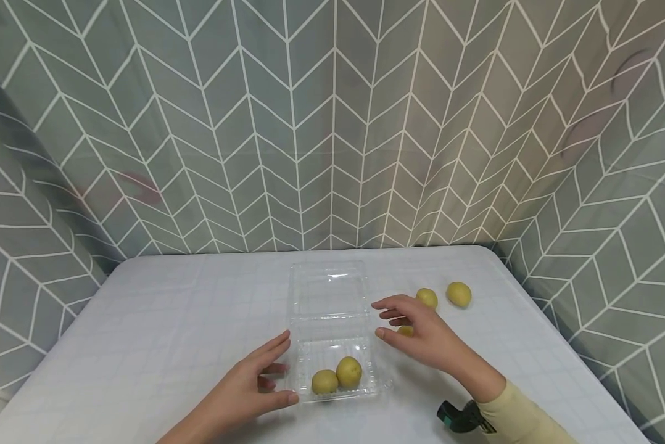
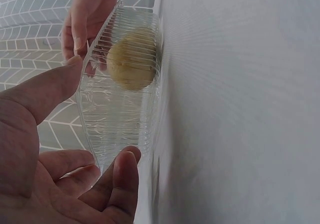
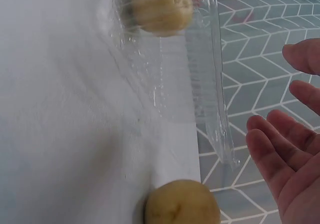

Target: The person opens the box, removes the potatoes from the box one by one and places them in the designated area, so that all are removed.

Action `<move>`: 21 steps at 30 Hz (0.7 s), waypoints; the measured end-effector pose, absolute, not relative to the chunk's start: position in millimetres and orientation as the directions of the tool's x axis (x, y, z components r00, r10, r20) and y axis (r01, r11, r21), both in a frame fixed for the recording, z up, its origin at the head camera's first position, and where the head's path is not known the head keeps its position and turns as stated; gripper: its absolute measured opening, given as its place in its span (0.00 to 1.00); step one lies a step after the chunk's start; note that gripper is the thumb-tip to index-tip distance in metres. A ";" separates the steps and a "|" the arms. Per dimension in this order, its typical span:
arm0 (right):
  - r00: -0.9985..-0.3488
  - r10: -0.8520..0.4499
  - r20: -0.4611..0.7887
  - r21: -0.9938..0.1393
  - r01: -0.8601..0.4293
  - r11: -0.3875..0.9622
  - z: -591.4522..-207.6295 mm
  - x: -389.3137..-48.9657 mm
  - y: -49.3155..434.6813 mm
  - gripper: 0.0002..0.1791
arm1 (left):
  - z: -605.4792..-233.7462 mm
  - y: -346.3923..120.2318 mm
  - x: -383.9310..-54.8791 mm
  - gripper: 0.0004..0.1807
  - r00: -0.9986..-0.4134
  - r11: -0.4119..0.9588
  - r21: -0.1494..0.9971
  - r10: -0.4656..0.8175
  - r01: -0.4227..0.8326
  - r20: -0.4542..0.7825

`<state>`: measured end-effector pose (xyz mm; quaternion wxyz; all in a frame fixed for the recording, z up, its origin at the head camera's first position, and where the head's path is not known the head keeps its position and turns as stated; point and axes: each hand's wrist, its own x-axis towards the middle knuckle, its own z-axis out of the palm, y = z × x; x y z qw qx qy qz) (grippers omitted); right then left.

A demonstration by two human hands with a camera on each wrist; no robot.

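Observation:
A clear plastic clamshell box lies with its lid folded back away from me. Two round yellow fruits, a left one and a right one, sit together in the near part of its base. My left hand is at the box's left side, thumb and fingers spread along the wall and touching it in the left wrist view. To the right of the box hovers my right hand, fingers relaxed and holding nothing. It partly hides a yellow fruit on the table.
Two more yellow fruits, a nearer one and a farther one, rest on the white-covered table beyond my right hand. A black wrist device is by my right sleeve. Patterned grey curtains stand behind the table and at its sides.

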<state>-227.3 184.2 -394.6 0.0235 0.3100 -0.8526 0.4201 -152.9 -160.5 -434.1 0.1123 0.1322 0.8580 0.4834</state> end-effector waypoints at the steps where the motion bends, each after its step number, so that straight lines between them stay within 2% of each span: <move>1: -0.801 -0.518 0.301 -0.701 -0.554 0.449 -394.6 -227.4 182.9 0.21 | -433.9 -160.3 -152.9 0.51 -0.941 0.499 0.859 0.333 0.117 -0.066; 8: -0.761 -0.570 0.310 -0.714 -0.582 0.388 -397.0 -226.8 174.5 0.20 | -434.7 -160.9 -152.1 0.51 -0.936 0.474 0.873 0.346 0.117 -0.062; 21: -0.725 -0.640 0.254 -0.731 -0.577 0.364 -404.9 -224.6 159.2 0.19 | -437.4 -162.2 -151.9 0.51 -0.933 0.473 0.872 0.356 0.129 -0.054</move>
